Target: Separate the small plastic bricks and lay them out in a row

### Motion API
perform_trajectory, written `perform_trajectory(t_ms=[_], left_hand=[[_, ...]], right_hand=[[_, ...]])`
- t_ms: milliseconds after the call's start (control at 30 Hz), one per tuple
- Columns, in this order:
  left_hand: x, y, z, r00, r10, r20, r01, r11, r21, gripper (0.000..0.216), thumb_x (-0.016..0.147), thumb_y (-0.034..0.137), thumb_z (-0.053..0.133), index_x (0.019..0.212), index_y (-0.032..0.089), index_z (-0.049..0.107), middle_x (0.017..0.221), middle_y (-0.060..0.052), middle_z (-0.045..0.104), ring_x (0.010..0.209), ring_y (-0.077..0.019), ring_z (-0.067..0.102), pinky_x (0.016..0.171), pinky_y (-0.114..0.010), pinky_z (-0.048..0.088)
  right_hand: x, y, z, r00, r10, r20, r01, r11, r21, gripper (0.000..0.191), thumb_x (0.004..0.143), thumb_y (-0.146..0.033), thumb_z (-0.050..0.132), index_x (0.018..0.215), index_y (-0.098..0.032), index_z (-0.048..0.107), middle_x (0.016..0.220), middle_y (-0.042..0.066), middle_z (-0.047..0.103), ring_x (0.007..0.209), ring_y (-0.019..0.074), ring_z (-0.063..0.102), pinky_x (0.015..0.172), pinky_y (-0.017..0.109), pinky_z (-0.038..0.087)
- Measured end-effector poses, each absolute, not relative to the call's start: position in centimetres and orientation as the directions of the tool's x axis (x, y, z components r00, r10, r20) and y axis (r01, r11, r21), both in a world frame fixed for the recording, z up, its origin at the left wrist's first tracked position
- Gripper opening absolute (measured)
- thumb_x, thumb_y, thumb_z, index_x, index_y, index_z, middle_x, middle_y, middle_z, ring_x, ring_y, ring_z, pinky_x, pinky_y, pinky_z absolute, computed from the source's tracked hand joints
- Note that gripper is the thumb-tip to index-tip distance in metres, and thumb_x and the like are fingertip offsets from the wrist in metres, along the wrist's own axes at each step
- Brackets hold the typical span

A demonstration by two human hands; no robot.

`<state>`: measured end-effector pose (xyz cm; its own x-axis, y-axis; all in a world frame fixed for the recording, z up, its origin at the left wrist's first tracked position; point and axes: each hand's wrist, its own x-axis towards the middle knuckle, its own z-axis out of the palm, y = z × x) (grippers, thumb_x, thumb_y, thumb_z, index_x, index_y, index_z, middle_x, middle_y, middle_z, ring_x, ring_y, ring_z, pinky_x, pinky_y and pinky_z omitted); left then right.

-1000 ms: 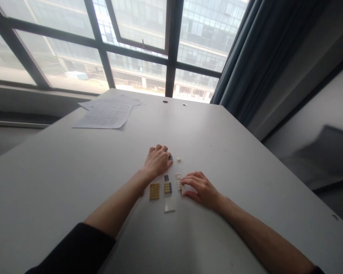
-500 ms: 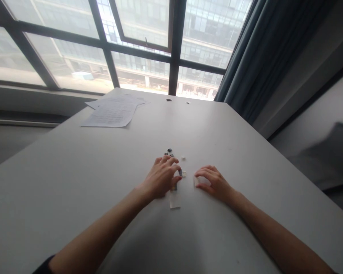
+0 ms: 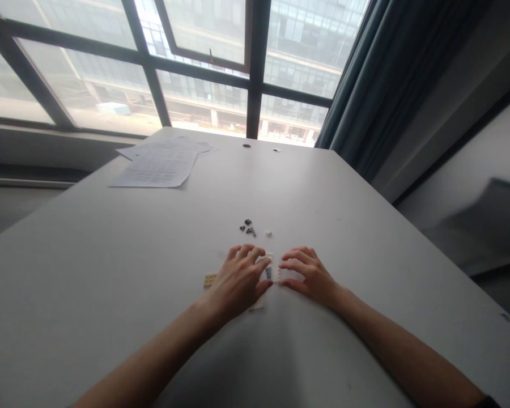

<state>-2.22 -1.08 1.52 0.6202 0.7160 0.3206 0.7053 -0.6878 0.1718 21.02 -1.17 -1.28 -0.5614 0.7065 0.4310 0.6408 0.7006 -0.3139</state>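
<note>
The left hand (image 3: 238, 279) and right hand (image 3: 309, 275) rest curled on the bench (image 3: 110, 272), fingertips meeting at a small blue-and-white brick cluster (image 3: 272, 273); whether either pinches it cannot be told. Assembly appears at an early stage: a yellow plate (image 3: 209, 280) and loose dark pieces (image 3: 247, 226) lie unjoined nearby.

Single head-worn view — looks forward and down along white table (image 3: 89, 272) from its near side, facing window (image 3: 212, 34) beyond far edge. Forearms enter from bottom; left hand (image 3: 238, 280) and right hand (image 3: 311, 276) sit mid-frame, fairly near. Wide lens — curtain (image 3: 378, 73) at right.
</note>
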Motion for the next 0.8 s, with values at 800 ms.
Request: perform_trajectory(t_ms=[800], left_hand=[[-3.5,-1.7,0.8,0.775,0.57,0.274,0.511,-0.82,0.259,0.027,0.086,0.04,0.058,0.11,0.028,0.063,0.105,-0.001,0.068,0.107,-0.0206,0.054,0.105,-0.041,0.023]], right_hand=[[20.4,-1.4,-0.9,-0.678,0.607,0.416,0.562,0.792,-0.239,0.017,0.089,-0.032,0.056,0.1,-0.026,0.067,0.103,0.002,0.071,0.105,0.021,0.058,0.093,0.04,0.038]])
